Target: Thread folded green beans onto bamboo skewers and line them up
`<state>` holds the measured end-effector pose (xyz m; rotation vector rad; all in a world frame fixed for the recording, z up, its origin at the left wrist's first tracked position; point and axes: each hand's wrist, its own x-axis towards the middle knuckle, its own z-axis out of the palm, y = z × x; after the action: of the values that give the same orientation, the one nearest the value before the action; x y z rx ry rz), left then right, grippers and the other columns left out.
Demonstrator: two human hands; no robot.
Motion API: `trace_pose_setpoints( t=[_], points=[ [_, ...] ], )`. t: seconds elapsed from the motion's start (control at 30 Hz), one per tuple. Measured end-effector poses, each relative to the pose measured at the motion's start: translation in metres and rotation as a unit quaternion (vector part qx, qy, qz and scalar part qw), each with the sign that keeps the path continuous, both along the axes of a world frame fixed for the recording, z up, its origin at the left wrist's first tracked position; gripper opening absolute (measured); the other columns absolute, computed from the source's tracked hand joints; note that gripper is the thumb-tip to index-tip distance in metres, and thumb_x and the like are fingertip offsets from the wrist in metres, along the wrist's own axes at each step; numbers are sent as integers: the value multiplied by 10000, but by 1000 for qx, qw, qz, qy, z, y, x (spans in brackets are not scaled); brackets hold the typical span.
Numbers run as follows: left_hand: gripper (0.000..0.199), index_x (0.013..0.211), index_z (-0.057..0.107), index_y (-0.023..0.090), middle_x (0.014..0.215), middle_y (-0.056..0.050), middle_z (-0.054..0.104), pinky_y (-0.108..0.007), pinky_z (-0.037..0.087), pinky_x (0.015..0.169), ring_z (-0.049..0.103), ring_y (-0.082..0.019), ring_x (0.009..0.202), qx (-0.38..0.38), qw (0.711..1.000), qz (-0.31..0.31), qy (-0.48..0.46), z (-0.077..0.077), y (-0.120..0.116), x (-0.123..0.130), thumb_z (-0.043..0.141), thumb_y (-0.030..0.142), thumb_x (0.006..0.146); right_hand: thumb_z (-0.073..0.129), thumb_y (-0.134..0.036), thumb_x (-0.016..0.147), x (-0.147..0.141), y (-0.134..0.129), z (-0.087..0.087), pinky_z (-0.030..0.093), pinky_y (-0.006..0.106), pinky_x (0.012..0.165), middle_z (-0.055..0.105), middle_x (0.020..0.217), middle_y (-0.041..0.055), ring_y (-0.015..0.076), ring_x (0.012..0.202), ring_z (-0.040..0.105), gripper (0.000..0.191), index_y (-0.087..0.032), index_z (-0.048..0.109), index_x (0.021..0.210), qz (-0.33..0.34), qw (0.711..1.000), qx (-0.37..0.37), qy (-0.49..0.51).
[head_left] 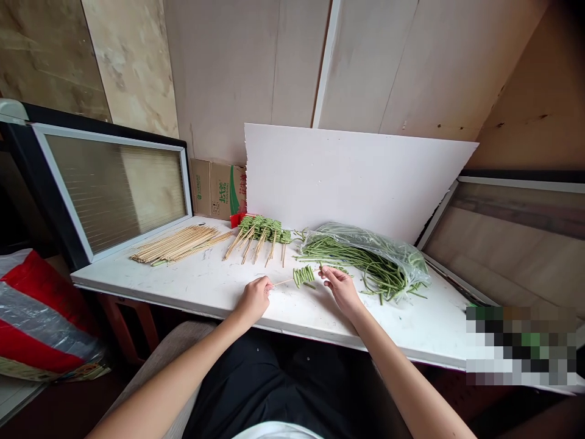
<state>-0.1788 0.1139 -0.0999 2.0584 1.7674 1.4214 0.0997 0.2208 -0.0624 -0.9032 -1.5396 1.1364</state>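
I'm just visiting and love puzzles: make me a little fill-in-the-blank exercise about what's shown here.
1. The thin pale wooden skewer is held at its long bare end by the person's ____ hand.
2. Short green bean pieces are threaded on it, between the person's two ____.
3. Long green beans spill from a transparent bag made of ____.
4. The flat upright panel behind them is coloured ____.

Missing words: left; hands; plastic; white.
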Motion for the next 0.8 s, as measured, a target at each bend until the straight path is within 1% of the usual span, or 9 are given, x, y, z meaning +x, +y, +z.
trace_pose_setpoints(
  t=[0.17,0.27,0.4,0.5,0.6,0.8],
  points=[
    [248,816,603,205,802,-53,713,-270,491,690,720,-208,820,2,1000,-7,-3,2,-1,1,479,4,895,753,-697,814,0,-1,2,496,340,765,771,1031,120,272,970,686,485,-226,779,928,-6,1000,-20,23],
    [257,811,604,203,792,-49,710,-265,485,682,711,-201,796,-1,1000,-10,-4,3,-1,1,478,-9,885,778,-677,800,0,-2,2,489,347,772,773,1055,123,285,1012,684,460,-232,783,919,-5,999,-32,35],
    [254,799,600,202,771,-46,703,-260,485,682,708,-199,792,1,1000,-13,-12,2,0,-1,484,-6,888,754,-673,824,-3,-10,6,482,349,790,766,1115,128,300,1077,671,458,-228,784,931,-8,1000,-14,16],
    [265,792,602,202,763,-39,701,-255,484,683,708,-195,785,-2,1000,-8,-17,0,2,-2,489,-29,858,755,-665,830,-6,-15,8,477,351,805,765,1111,121,300,1079,670,455,-224,789,937,-10,1000,-4,14],
    [274,788,605,199,754,-34,697,-251,480,684,701,-190,769,-5,1000,-4,-16,-1,3,-3,487,-42,841,763,-671,818,-7,-16,5,476,358,811,770,1097,116,306,1079,670,463,-226,796,942,-18,1000,-4,17],
    [282,786,608,190,785,-43,712,-240,473,684,692,-182,771,-15,1000,1,-23,-4,5,-4,497,-68,811,779,-643,821,-6,-11,-7,469,355,832,777,1119,102,322,1149,650,427,-243,813,967,-23,999,-19,23]
  ],
)
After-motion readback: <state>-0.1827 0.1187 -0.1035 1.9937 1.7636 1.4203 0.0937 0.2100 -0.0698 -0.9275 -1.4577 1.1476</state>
